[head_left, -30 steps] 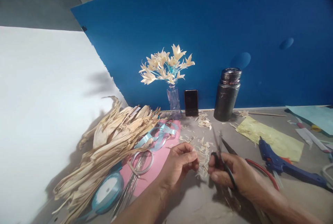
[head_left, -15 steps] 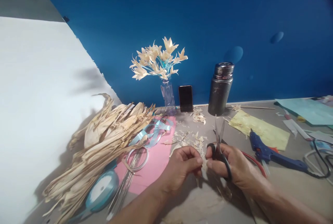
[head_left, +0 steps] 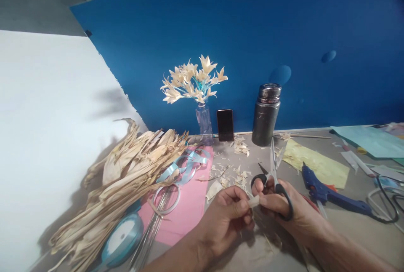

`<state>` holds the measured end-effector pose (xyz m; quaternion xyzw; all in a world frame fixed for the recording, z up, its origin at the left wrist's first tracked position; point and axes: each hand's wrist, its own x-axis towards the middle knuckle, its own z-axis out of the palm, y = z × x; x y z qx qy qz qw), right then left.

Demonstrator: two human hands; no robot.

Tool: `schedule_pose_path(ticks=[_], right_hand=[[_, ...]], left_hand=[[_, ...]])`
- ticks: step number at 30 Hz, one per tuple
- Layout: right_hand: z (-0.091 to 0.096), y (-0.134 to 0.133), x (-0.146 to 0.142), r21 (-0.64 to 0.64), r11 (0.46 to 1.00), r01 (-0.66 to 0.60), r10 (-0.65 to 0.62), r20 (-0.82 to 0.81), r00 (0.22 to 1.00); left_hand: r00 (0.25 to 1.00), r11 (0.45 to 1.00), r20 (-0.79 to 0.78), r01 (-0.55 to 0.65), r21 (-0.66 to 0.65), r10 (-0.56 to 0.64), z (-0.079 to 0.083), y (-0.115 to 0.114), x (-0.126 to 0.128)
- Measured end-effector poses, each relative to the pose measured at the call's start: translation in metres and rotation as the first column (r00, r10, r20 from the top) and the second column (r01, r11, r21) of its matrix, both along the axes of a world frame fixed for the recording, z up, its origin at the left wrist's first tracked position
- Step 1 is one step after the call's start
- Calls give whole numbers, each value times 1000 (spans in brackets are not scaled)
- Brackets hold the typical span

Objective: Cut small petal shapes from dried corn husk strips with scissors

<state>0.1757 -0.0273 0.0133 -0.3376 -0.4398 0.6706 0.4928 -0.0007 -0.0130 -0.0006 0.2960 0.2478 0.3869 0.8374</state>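
Note:
My left hand (head_left: 225, 215) pinches one end of a small pale piece of corn husk (head_left: 253, 201) between thumb and fingers. At the other end of that piece are the thumb and fingertips of my right hand (head_left: 284, 204). Black-handled scissors (head_left: 272, 171) are hooked on my right hand, blades pointing up and away, slightly parted. Husk scraps (head_left: 240, 175) lie scattered on the table just beyond both hands. A larger pale husk piece (head_left: 214, 190) rests left of the scraps, by the pink paper's edge.
Dried husks (head_left: 126, 179), blue ribbon (head_left: 186, 166), a ribbon roll (head_left: 121, 238) and thin wires (head_left: 154, 225) lie left. Behind stand husk flowers (head_left: 192, 78) in a clear bottle (head_left: 204, 124), a phone (head_left: 225, 125) and a dark flask (head_left: 266, 116). A blue glue gun (head_left: 331, 194) lies right, near yellow paper (head_left: 315, 162).
The husk piece now shows plainly between my hands. The scissors have turned in my right hand, tips leaning further right. The whole view has shifted slightly.

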Motion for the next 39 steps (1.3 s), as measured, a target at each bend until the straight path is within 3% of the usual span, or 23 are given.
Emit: schedule_pose_path(ticks=[5, 11, 17, 20, 23, 25, 30, 34, 39], right_hand=[[-6, 6, 8, 11, 984, 178, -178, 23, 984], [2, -2, 0, -4, 996, 89, -87, 207, 974], [9, -7, -5, 31, 986, 165, -164, 372, 914], [8, -7, -7, 9, 988, 151, -144, 361, 922], [6, -6, -6, 0, 996, 87, -83, 328, 941], [5, -4, -3, 40, 999, -20, 4, 373, 928], [8, -2, 4, -20, 938, -347, 296, 569, 767], [9, -3, 3, -45, 913, -405, 351, 591, 726], [4, -2, 3, -67, 918, -392, 347, 614, 709]], left_hand=[[998, 999, 44, -38, -6, 38, 1, 5, -6], [995, 995, -55, -85, 44, 87, 4, 4, -6], [982, 991, -164, -73, 115, 92, 2, 2, -3], [982, 992, -166, -78, 101, 95, 2, 3, -3], [985, 993, -144, -90, 71, 99, 6, 4, -5], [984, 991, -124, -118, 58, 125, 11, 7, -8], [978, 979, -99, -174, 105, 185, 24, 17, -21], [966, 969, -156, -179, 171, 206, 29, 22, -28], [959, 962, -196, -160, 220, 205, 29, 23, -30]])
